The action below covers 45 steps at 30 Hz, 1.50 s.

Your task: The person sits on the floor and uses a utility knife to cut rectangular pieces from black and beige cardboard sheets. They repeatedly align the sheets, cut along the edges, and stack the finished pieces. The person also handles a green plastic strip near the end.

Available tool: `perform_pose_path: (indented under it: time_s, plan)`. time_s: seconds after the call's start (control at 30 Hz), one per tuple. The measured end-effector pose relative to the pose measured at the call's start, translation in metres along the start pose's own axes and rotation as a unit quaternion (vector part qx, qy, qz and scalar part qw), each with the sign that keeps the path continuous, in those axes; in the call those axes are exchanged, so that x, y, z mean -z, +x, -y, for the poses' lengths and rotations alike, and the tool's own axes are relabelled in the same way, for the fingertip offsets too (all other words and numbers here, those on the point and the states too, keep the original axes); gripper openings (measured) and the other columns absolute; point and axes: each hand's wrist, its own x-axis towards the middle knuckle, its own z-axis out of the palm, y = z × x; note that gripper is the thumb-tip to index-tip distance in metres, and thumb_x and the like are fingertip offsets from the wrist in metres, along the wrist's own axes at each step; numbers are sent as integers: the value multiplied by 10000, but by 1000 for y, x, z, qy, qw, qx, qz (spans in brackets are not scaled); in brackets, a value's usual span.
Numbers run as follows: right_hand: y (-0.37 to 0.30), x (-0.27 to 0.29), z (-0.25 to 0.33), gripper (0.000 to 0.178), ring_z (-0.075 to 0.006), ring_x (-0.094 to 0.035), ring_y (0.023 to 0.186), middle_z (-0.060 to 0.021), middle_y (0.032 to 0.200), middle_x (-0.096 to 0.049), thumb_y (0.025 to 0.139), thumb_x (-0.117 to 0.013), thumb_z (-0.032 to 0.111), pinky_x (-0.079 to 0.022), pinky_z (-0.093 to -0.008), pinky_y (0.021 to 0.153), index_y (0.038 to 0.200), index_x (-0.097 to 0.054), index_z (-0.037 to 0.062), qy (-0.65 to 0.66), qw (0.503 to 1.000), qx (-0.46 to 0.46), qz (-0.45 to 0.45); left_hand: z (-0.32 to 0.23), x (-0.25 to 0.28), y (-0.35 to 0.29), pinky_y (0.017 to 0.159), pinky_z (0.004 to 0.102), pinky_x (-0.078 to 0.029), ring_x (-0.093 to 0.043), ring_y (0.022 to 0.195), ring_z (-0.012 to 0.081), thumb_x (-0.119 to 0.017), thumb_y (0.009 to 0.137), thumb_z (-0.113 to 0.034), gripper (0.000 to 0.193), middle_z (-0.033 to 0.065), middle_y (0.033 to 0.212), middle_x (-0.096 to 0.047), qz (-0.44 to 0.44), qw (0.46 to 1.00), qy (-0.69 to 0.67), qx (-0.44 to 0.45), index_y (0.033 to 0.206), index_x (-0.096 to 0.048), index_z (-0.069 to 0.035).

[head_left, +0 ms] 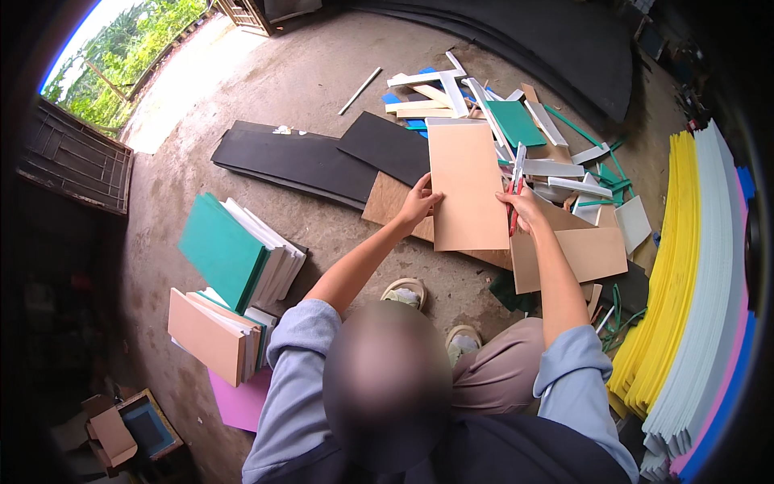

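Observation:
A tan foam sheet (pixel 468 189) is held up in front of me, above the board on the floor. My left hand (pixel 419 202) grips its left edge between thumb and fingers. On the opposite edge, my right hand (pixel 522 206) is closed around red-handled scissors (pixel 516 181), their pale blades pointing away from me, and its thumb also touches the sheet. A second tan sheet (pixel 580 254) lies beneath my right forearm. Under both is a brown wooden board (pixel 391 206), partly hidden by the sheets.
Beyond my hands lies a heap of white, blue and green offcuts (pixel 451 93), with black foam slabs (pixel 282 157) left of it. Stacked green and white sheets (pixel 222 250) stand at my left, above tan ones (pixel 205 335). Tall yellow sheets (pixel 661 282) lean at right.

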Motion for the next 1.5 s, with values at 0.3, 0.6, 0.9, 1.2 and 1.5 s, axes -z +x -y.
perform_pose_path:
  time_s: [0.3, 0.6, 0.9, 1.2, 1.5]
  plan:
    - [18, 34, -47, 170, -94, -476, 635, 2, 698, -505, 724, -644, 80, -391, -257, 613, 782, -485, 63, -25, 992, -22, -125, 59, 27, 107, 926, 435, -333, -396, 1110, 296, -615, 749, -412, 653, 173, 1203, -404, -458, 838, 56, 291, 1179, -363, 11]
    - [21, 16, -85, 195, -72, -459, 664, 25, 724, -483, 739, -653, 87, -380, -223, 640, 812, -473, 83, 13, 989, -48, -141, 31, 32, 125, 848, 390, -416, -447, 1041, 274, -503, 862, -263, 484, 154, 1203, -360, -473, 839, -176, 204, 1186, -230, -27]
    - [45, -77, -75, 168, -97, -465, 668, 2, 714, -483, 749, -635, 91, -386, -248, 665, 778, -471, 74, -2, 998, -63, -2, 61, 139, 3, 793, 279, -453, -487, 991, 148, -370, 924, -149, 374, 107, 1109, -481, -414, 892, -117, -137, 1276, -275, -63]
    - [73, -93, -80, 157, -153, -575, 726, -68, 779, -555, 823, -475, 69, -485, -293, 637, 957, -409, 23, -5, 992, -47, -119, 85, 129, -35, 912, 254, -359, -446, 1077, 141, -368, 929, -172, 393, 101, 1224, -429, -349, 914, -77, -192, 1294, -287, -50]
    - [40, -30, -117, 381, -441, -448, 956, -288, 1044, -408, 787, -548, 123, -378, -443, 837, 1099, -376, -13, -420, 896, 66, -124, 93, 115, -15, 761, 179, -395, -490, 883, 45, -417, 922, -275, 323, 12, 1011, -561, -301, 939, -41, -162, 1130, -534, -56]
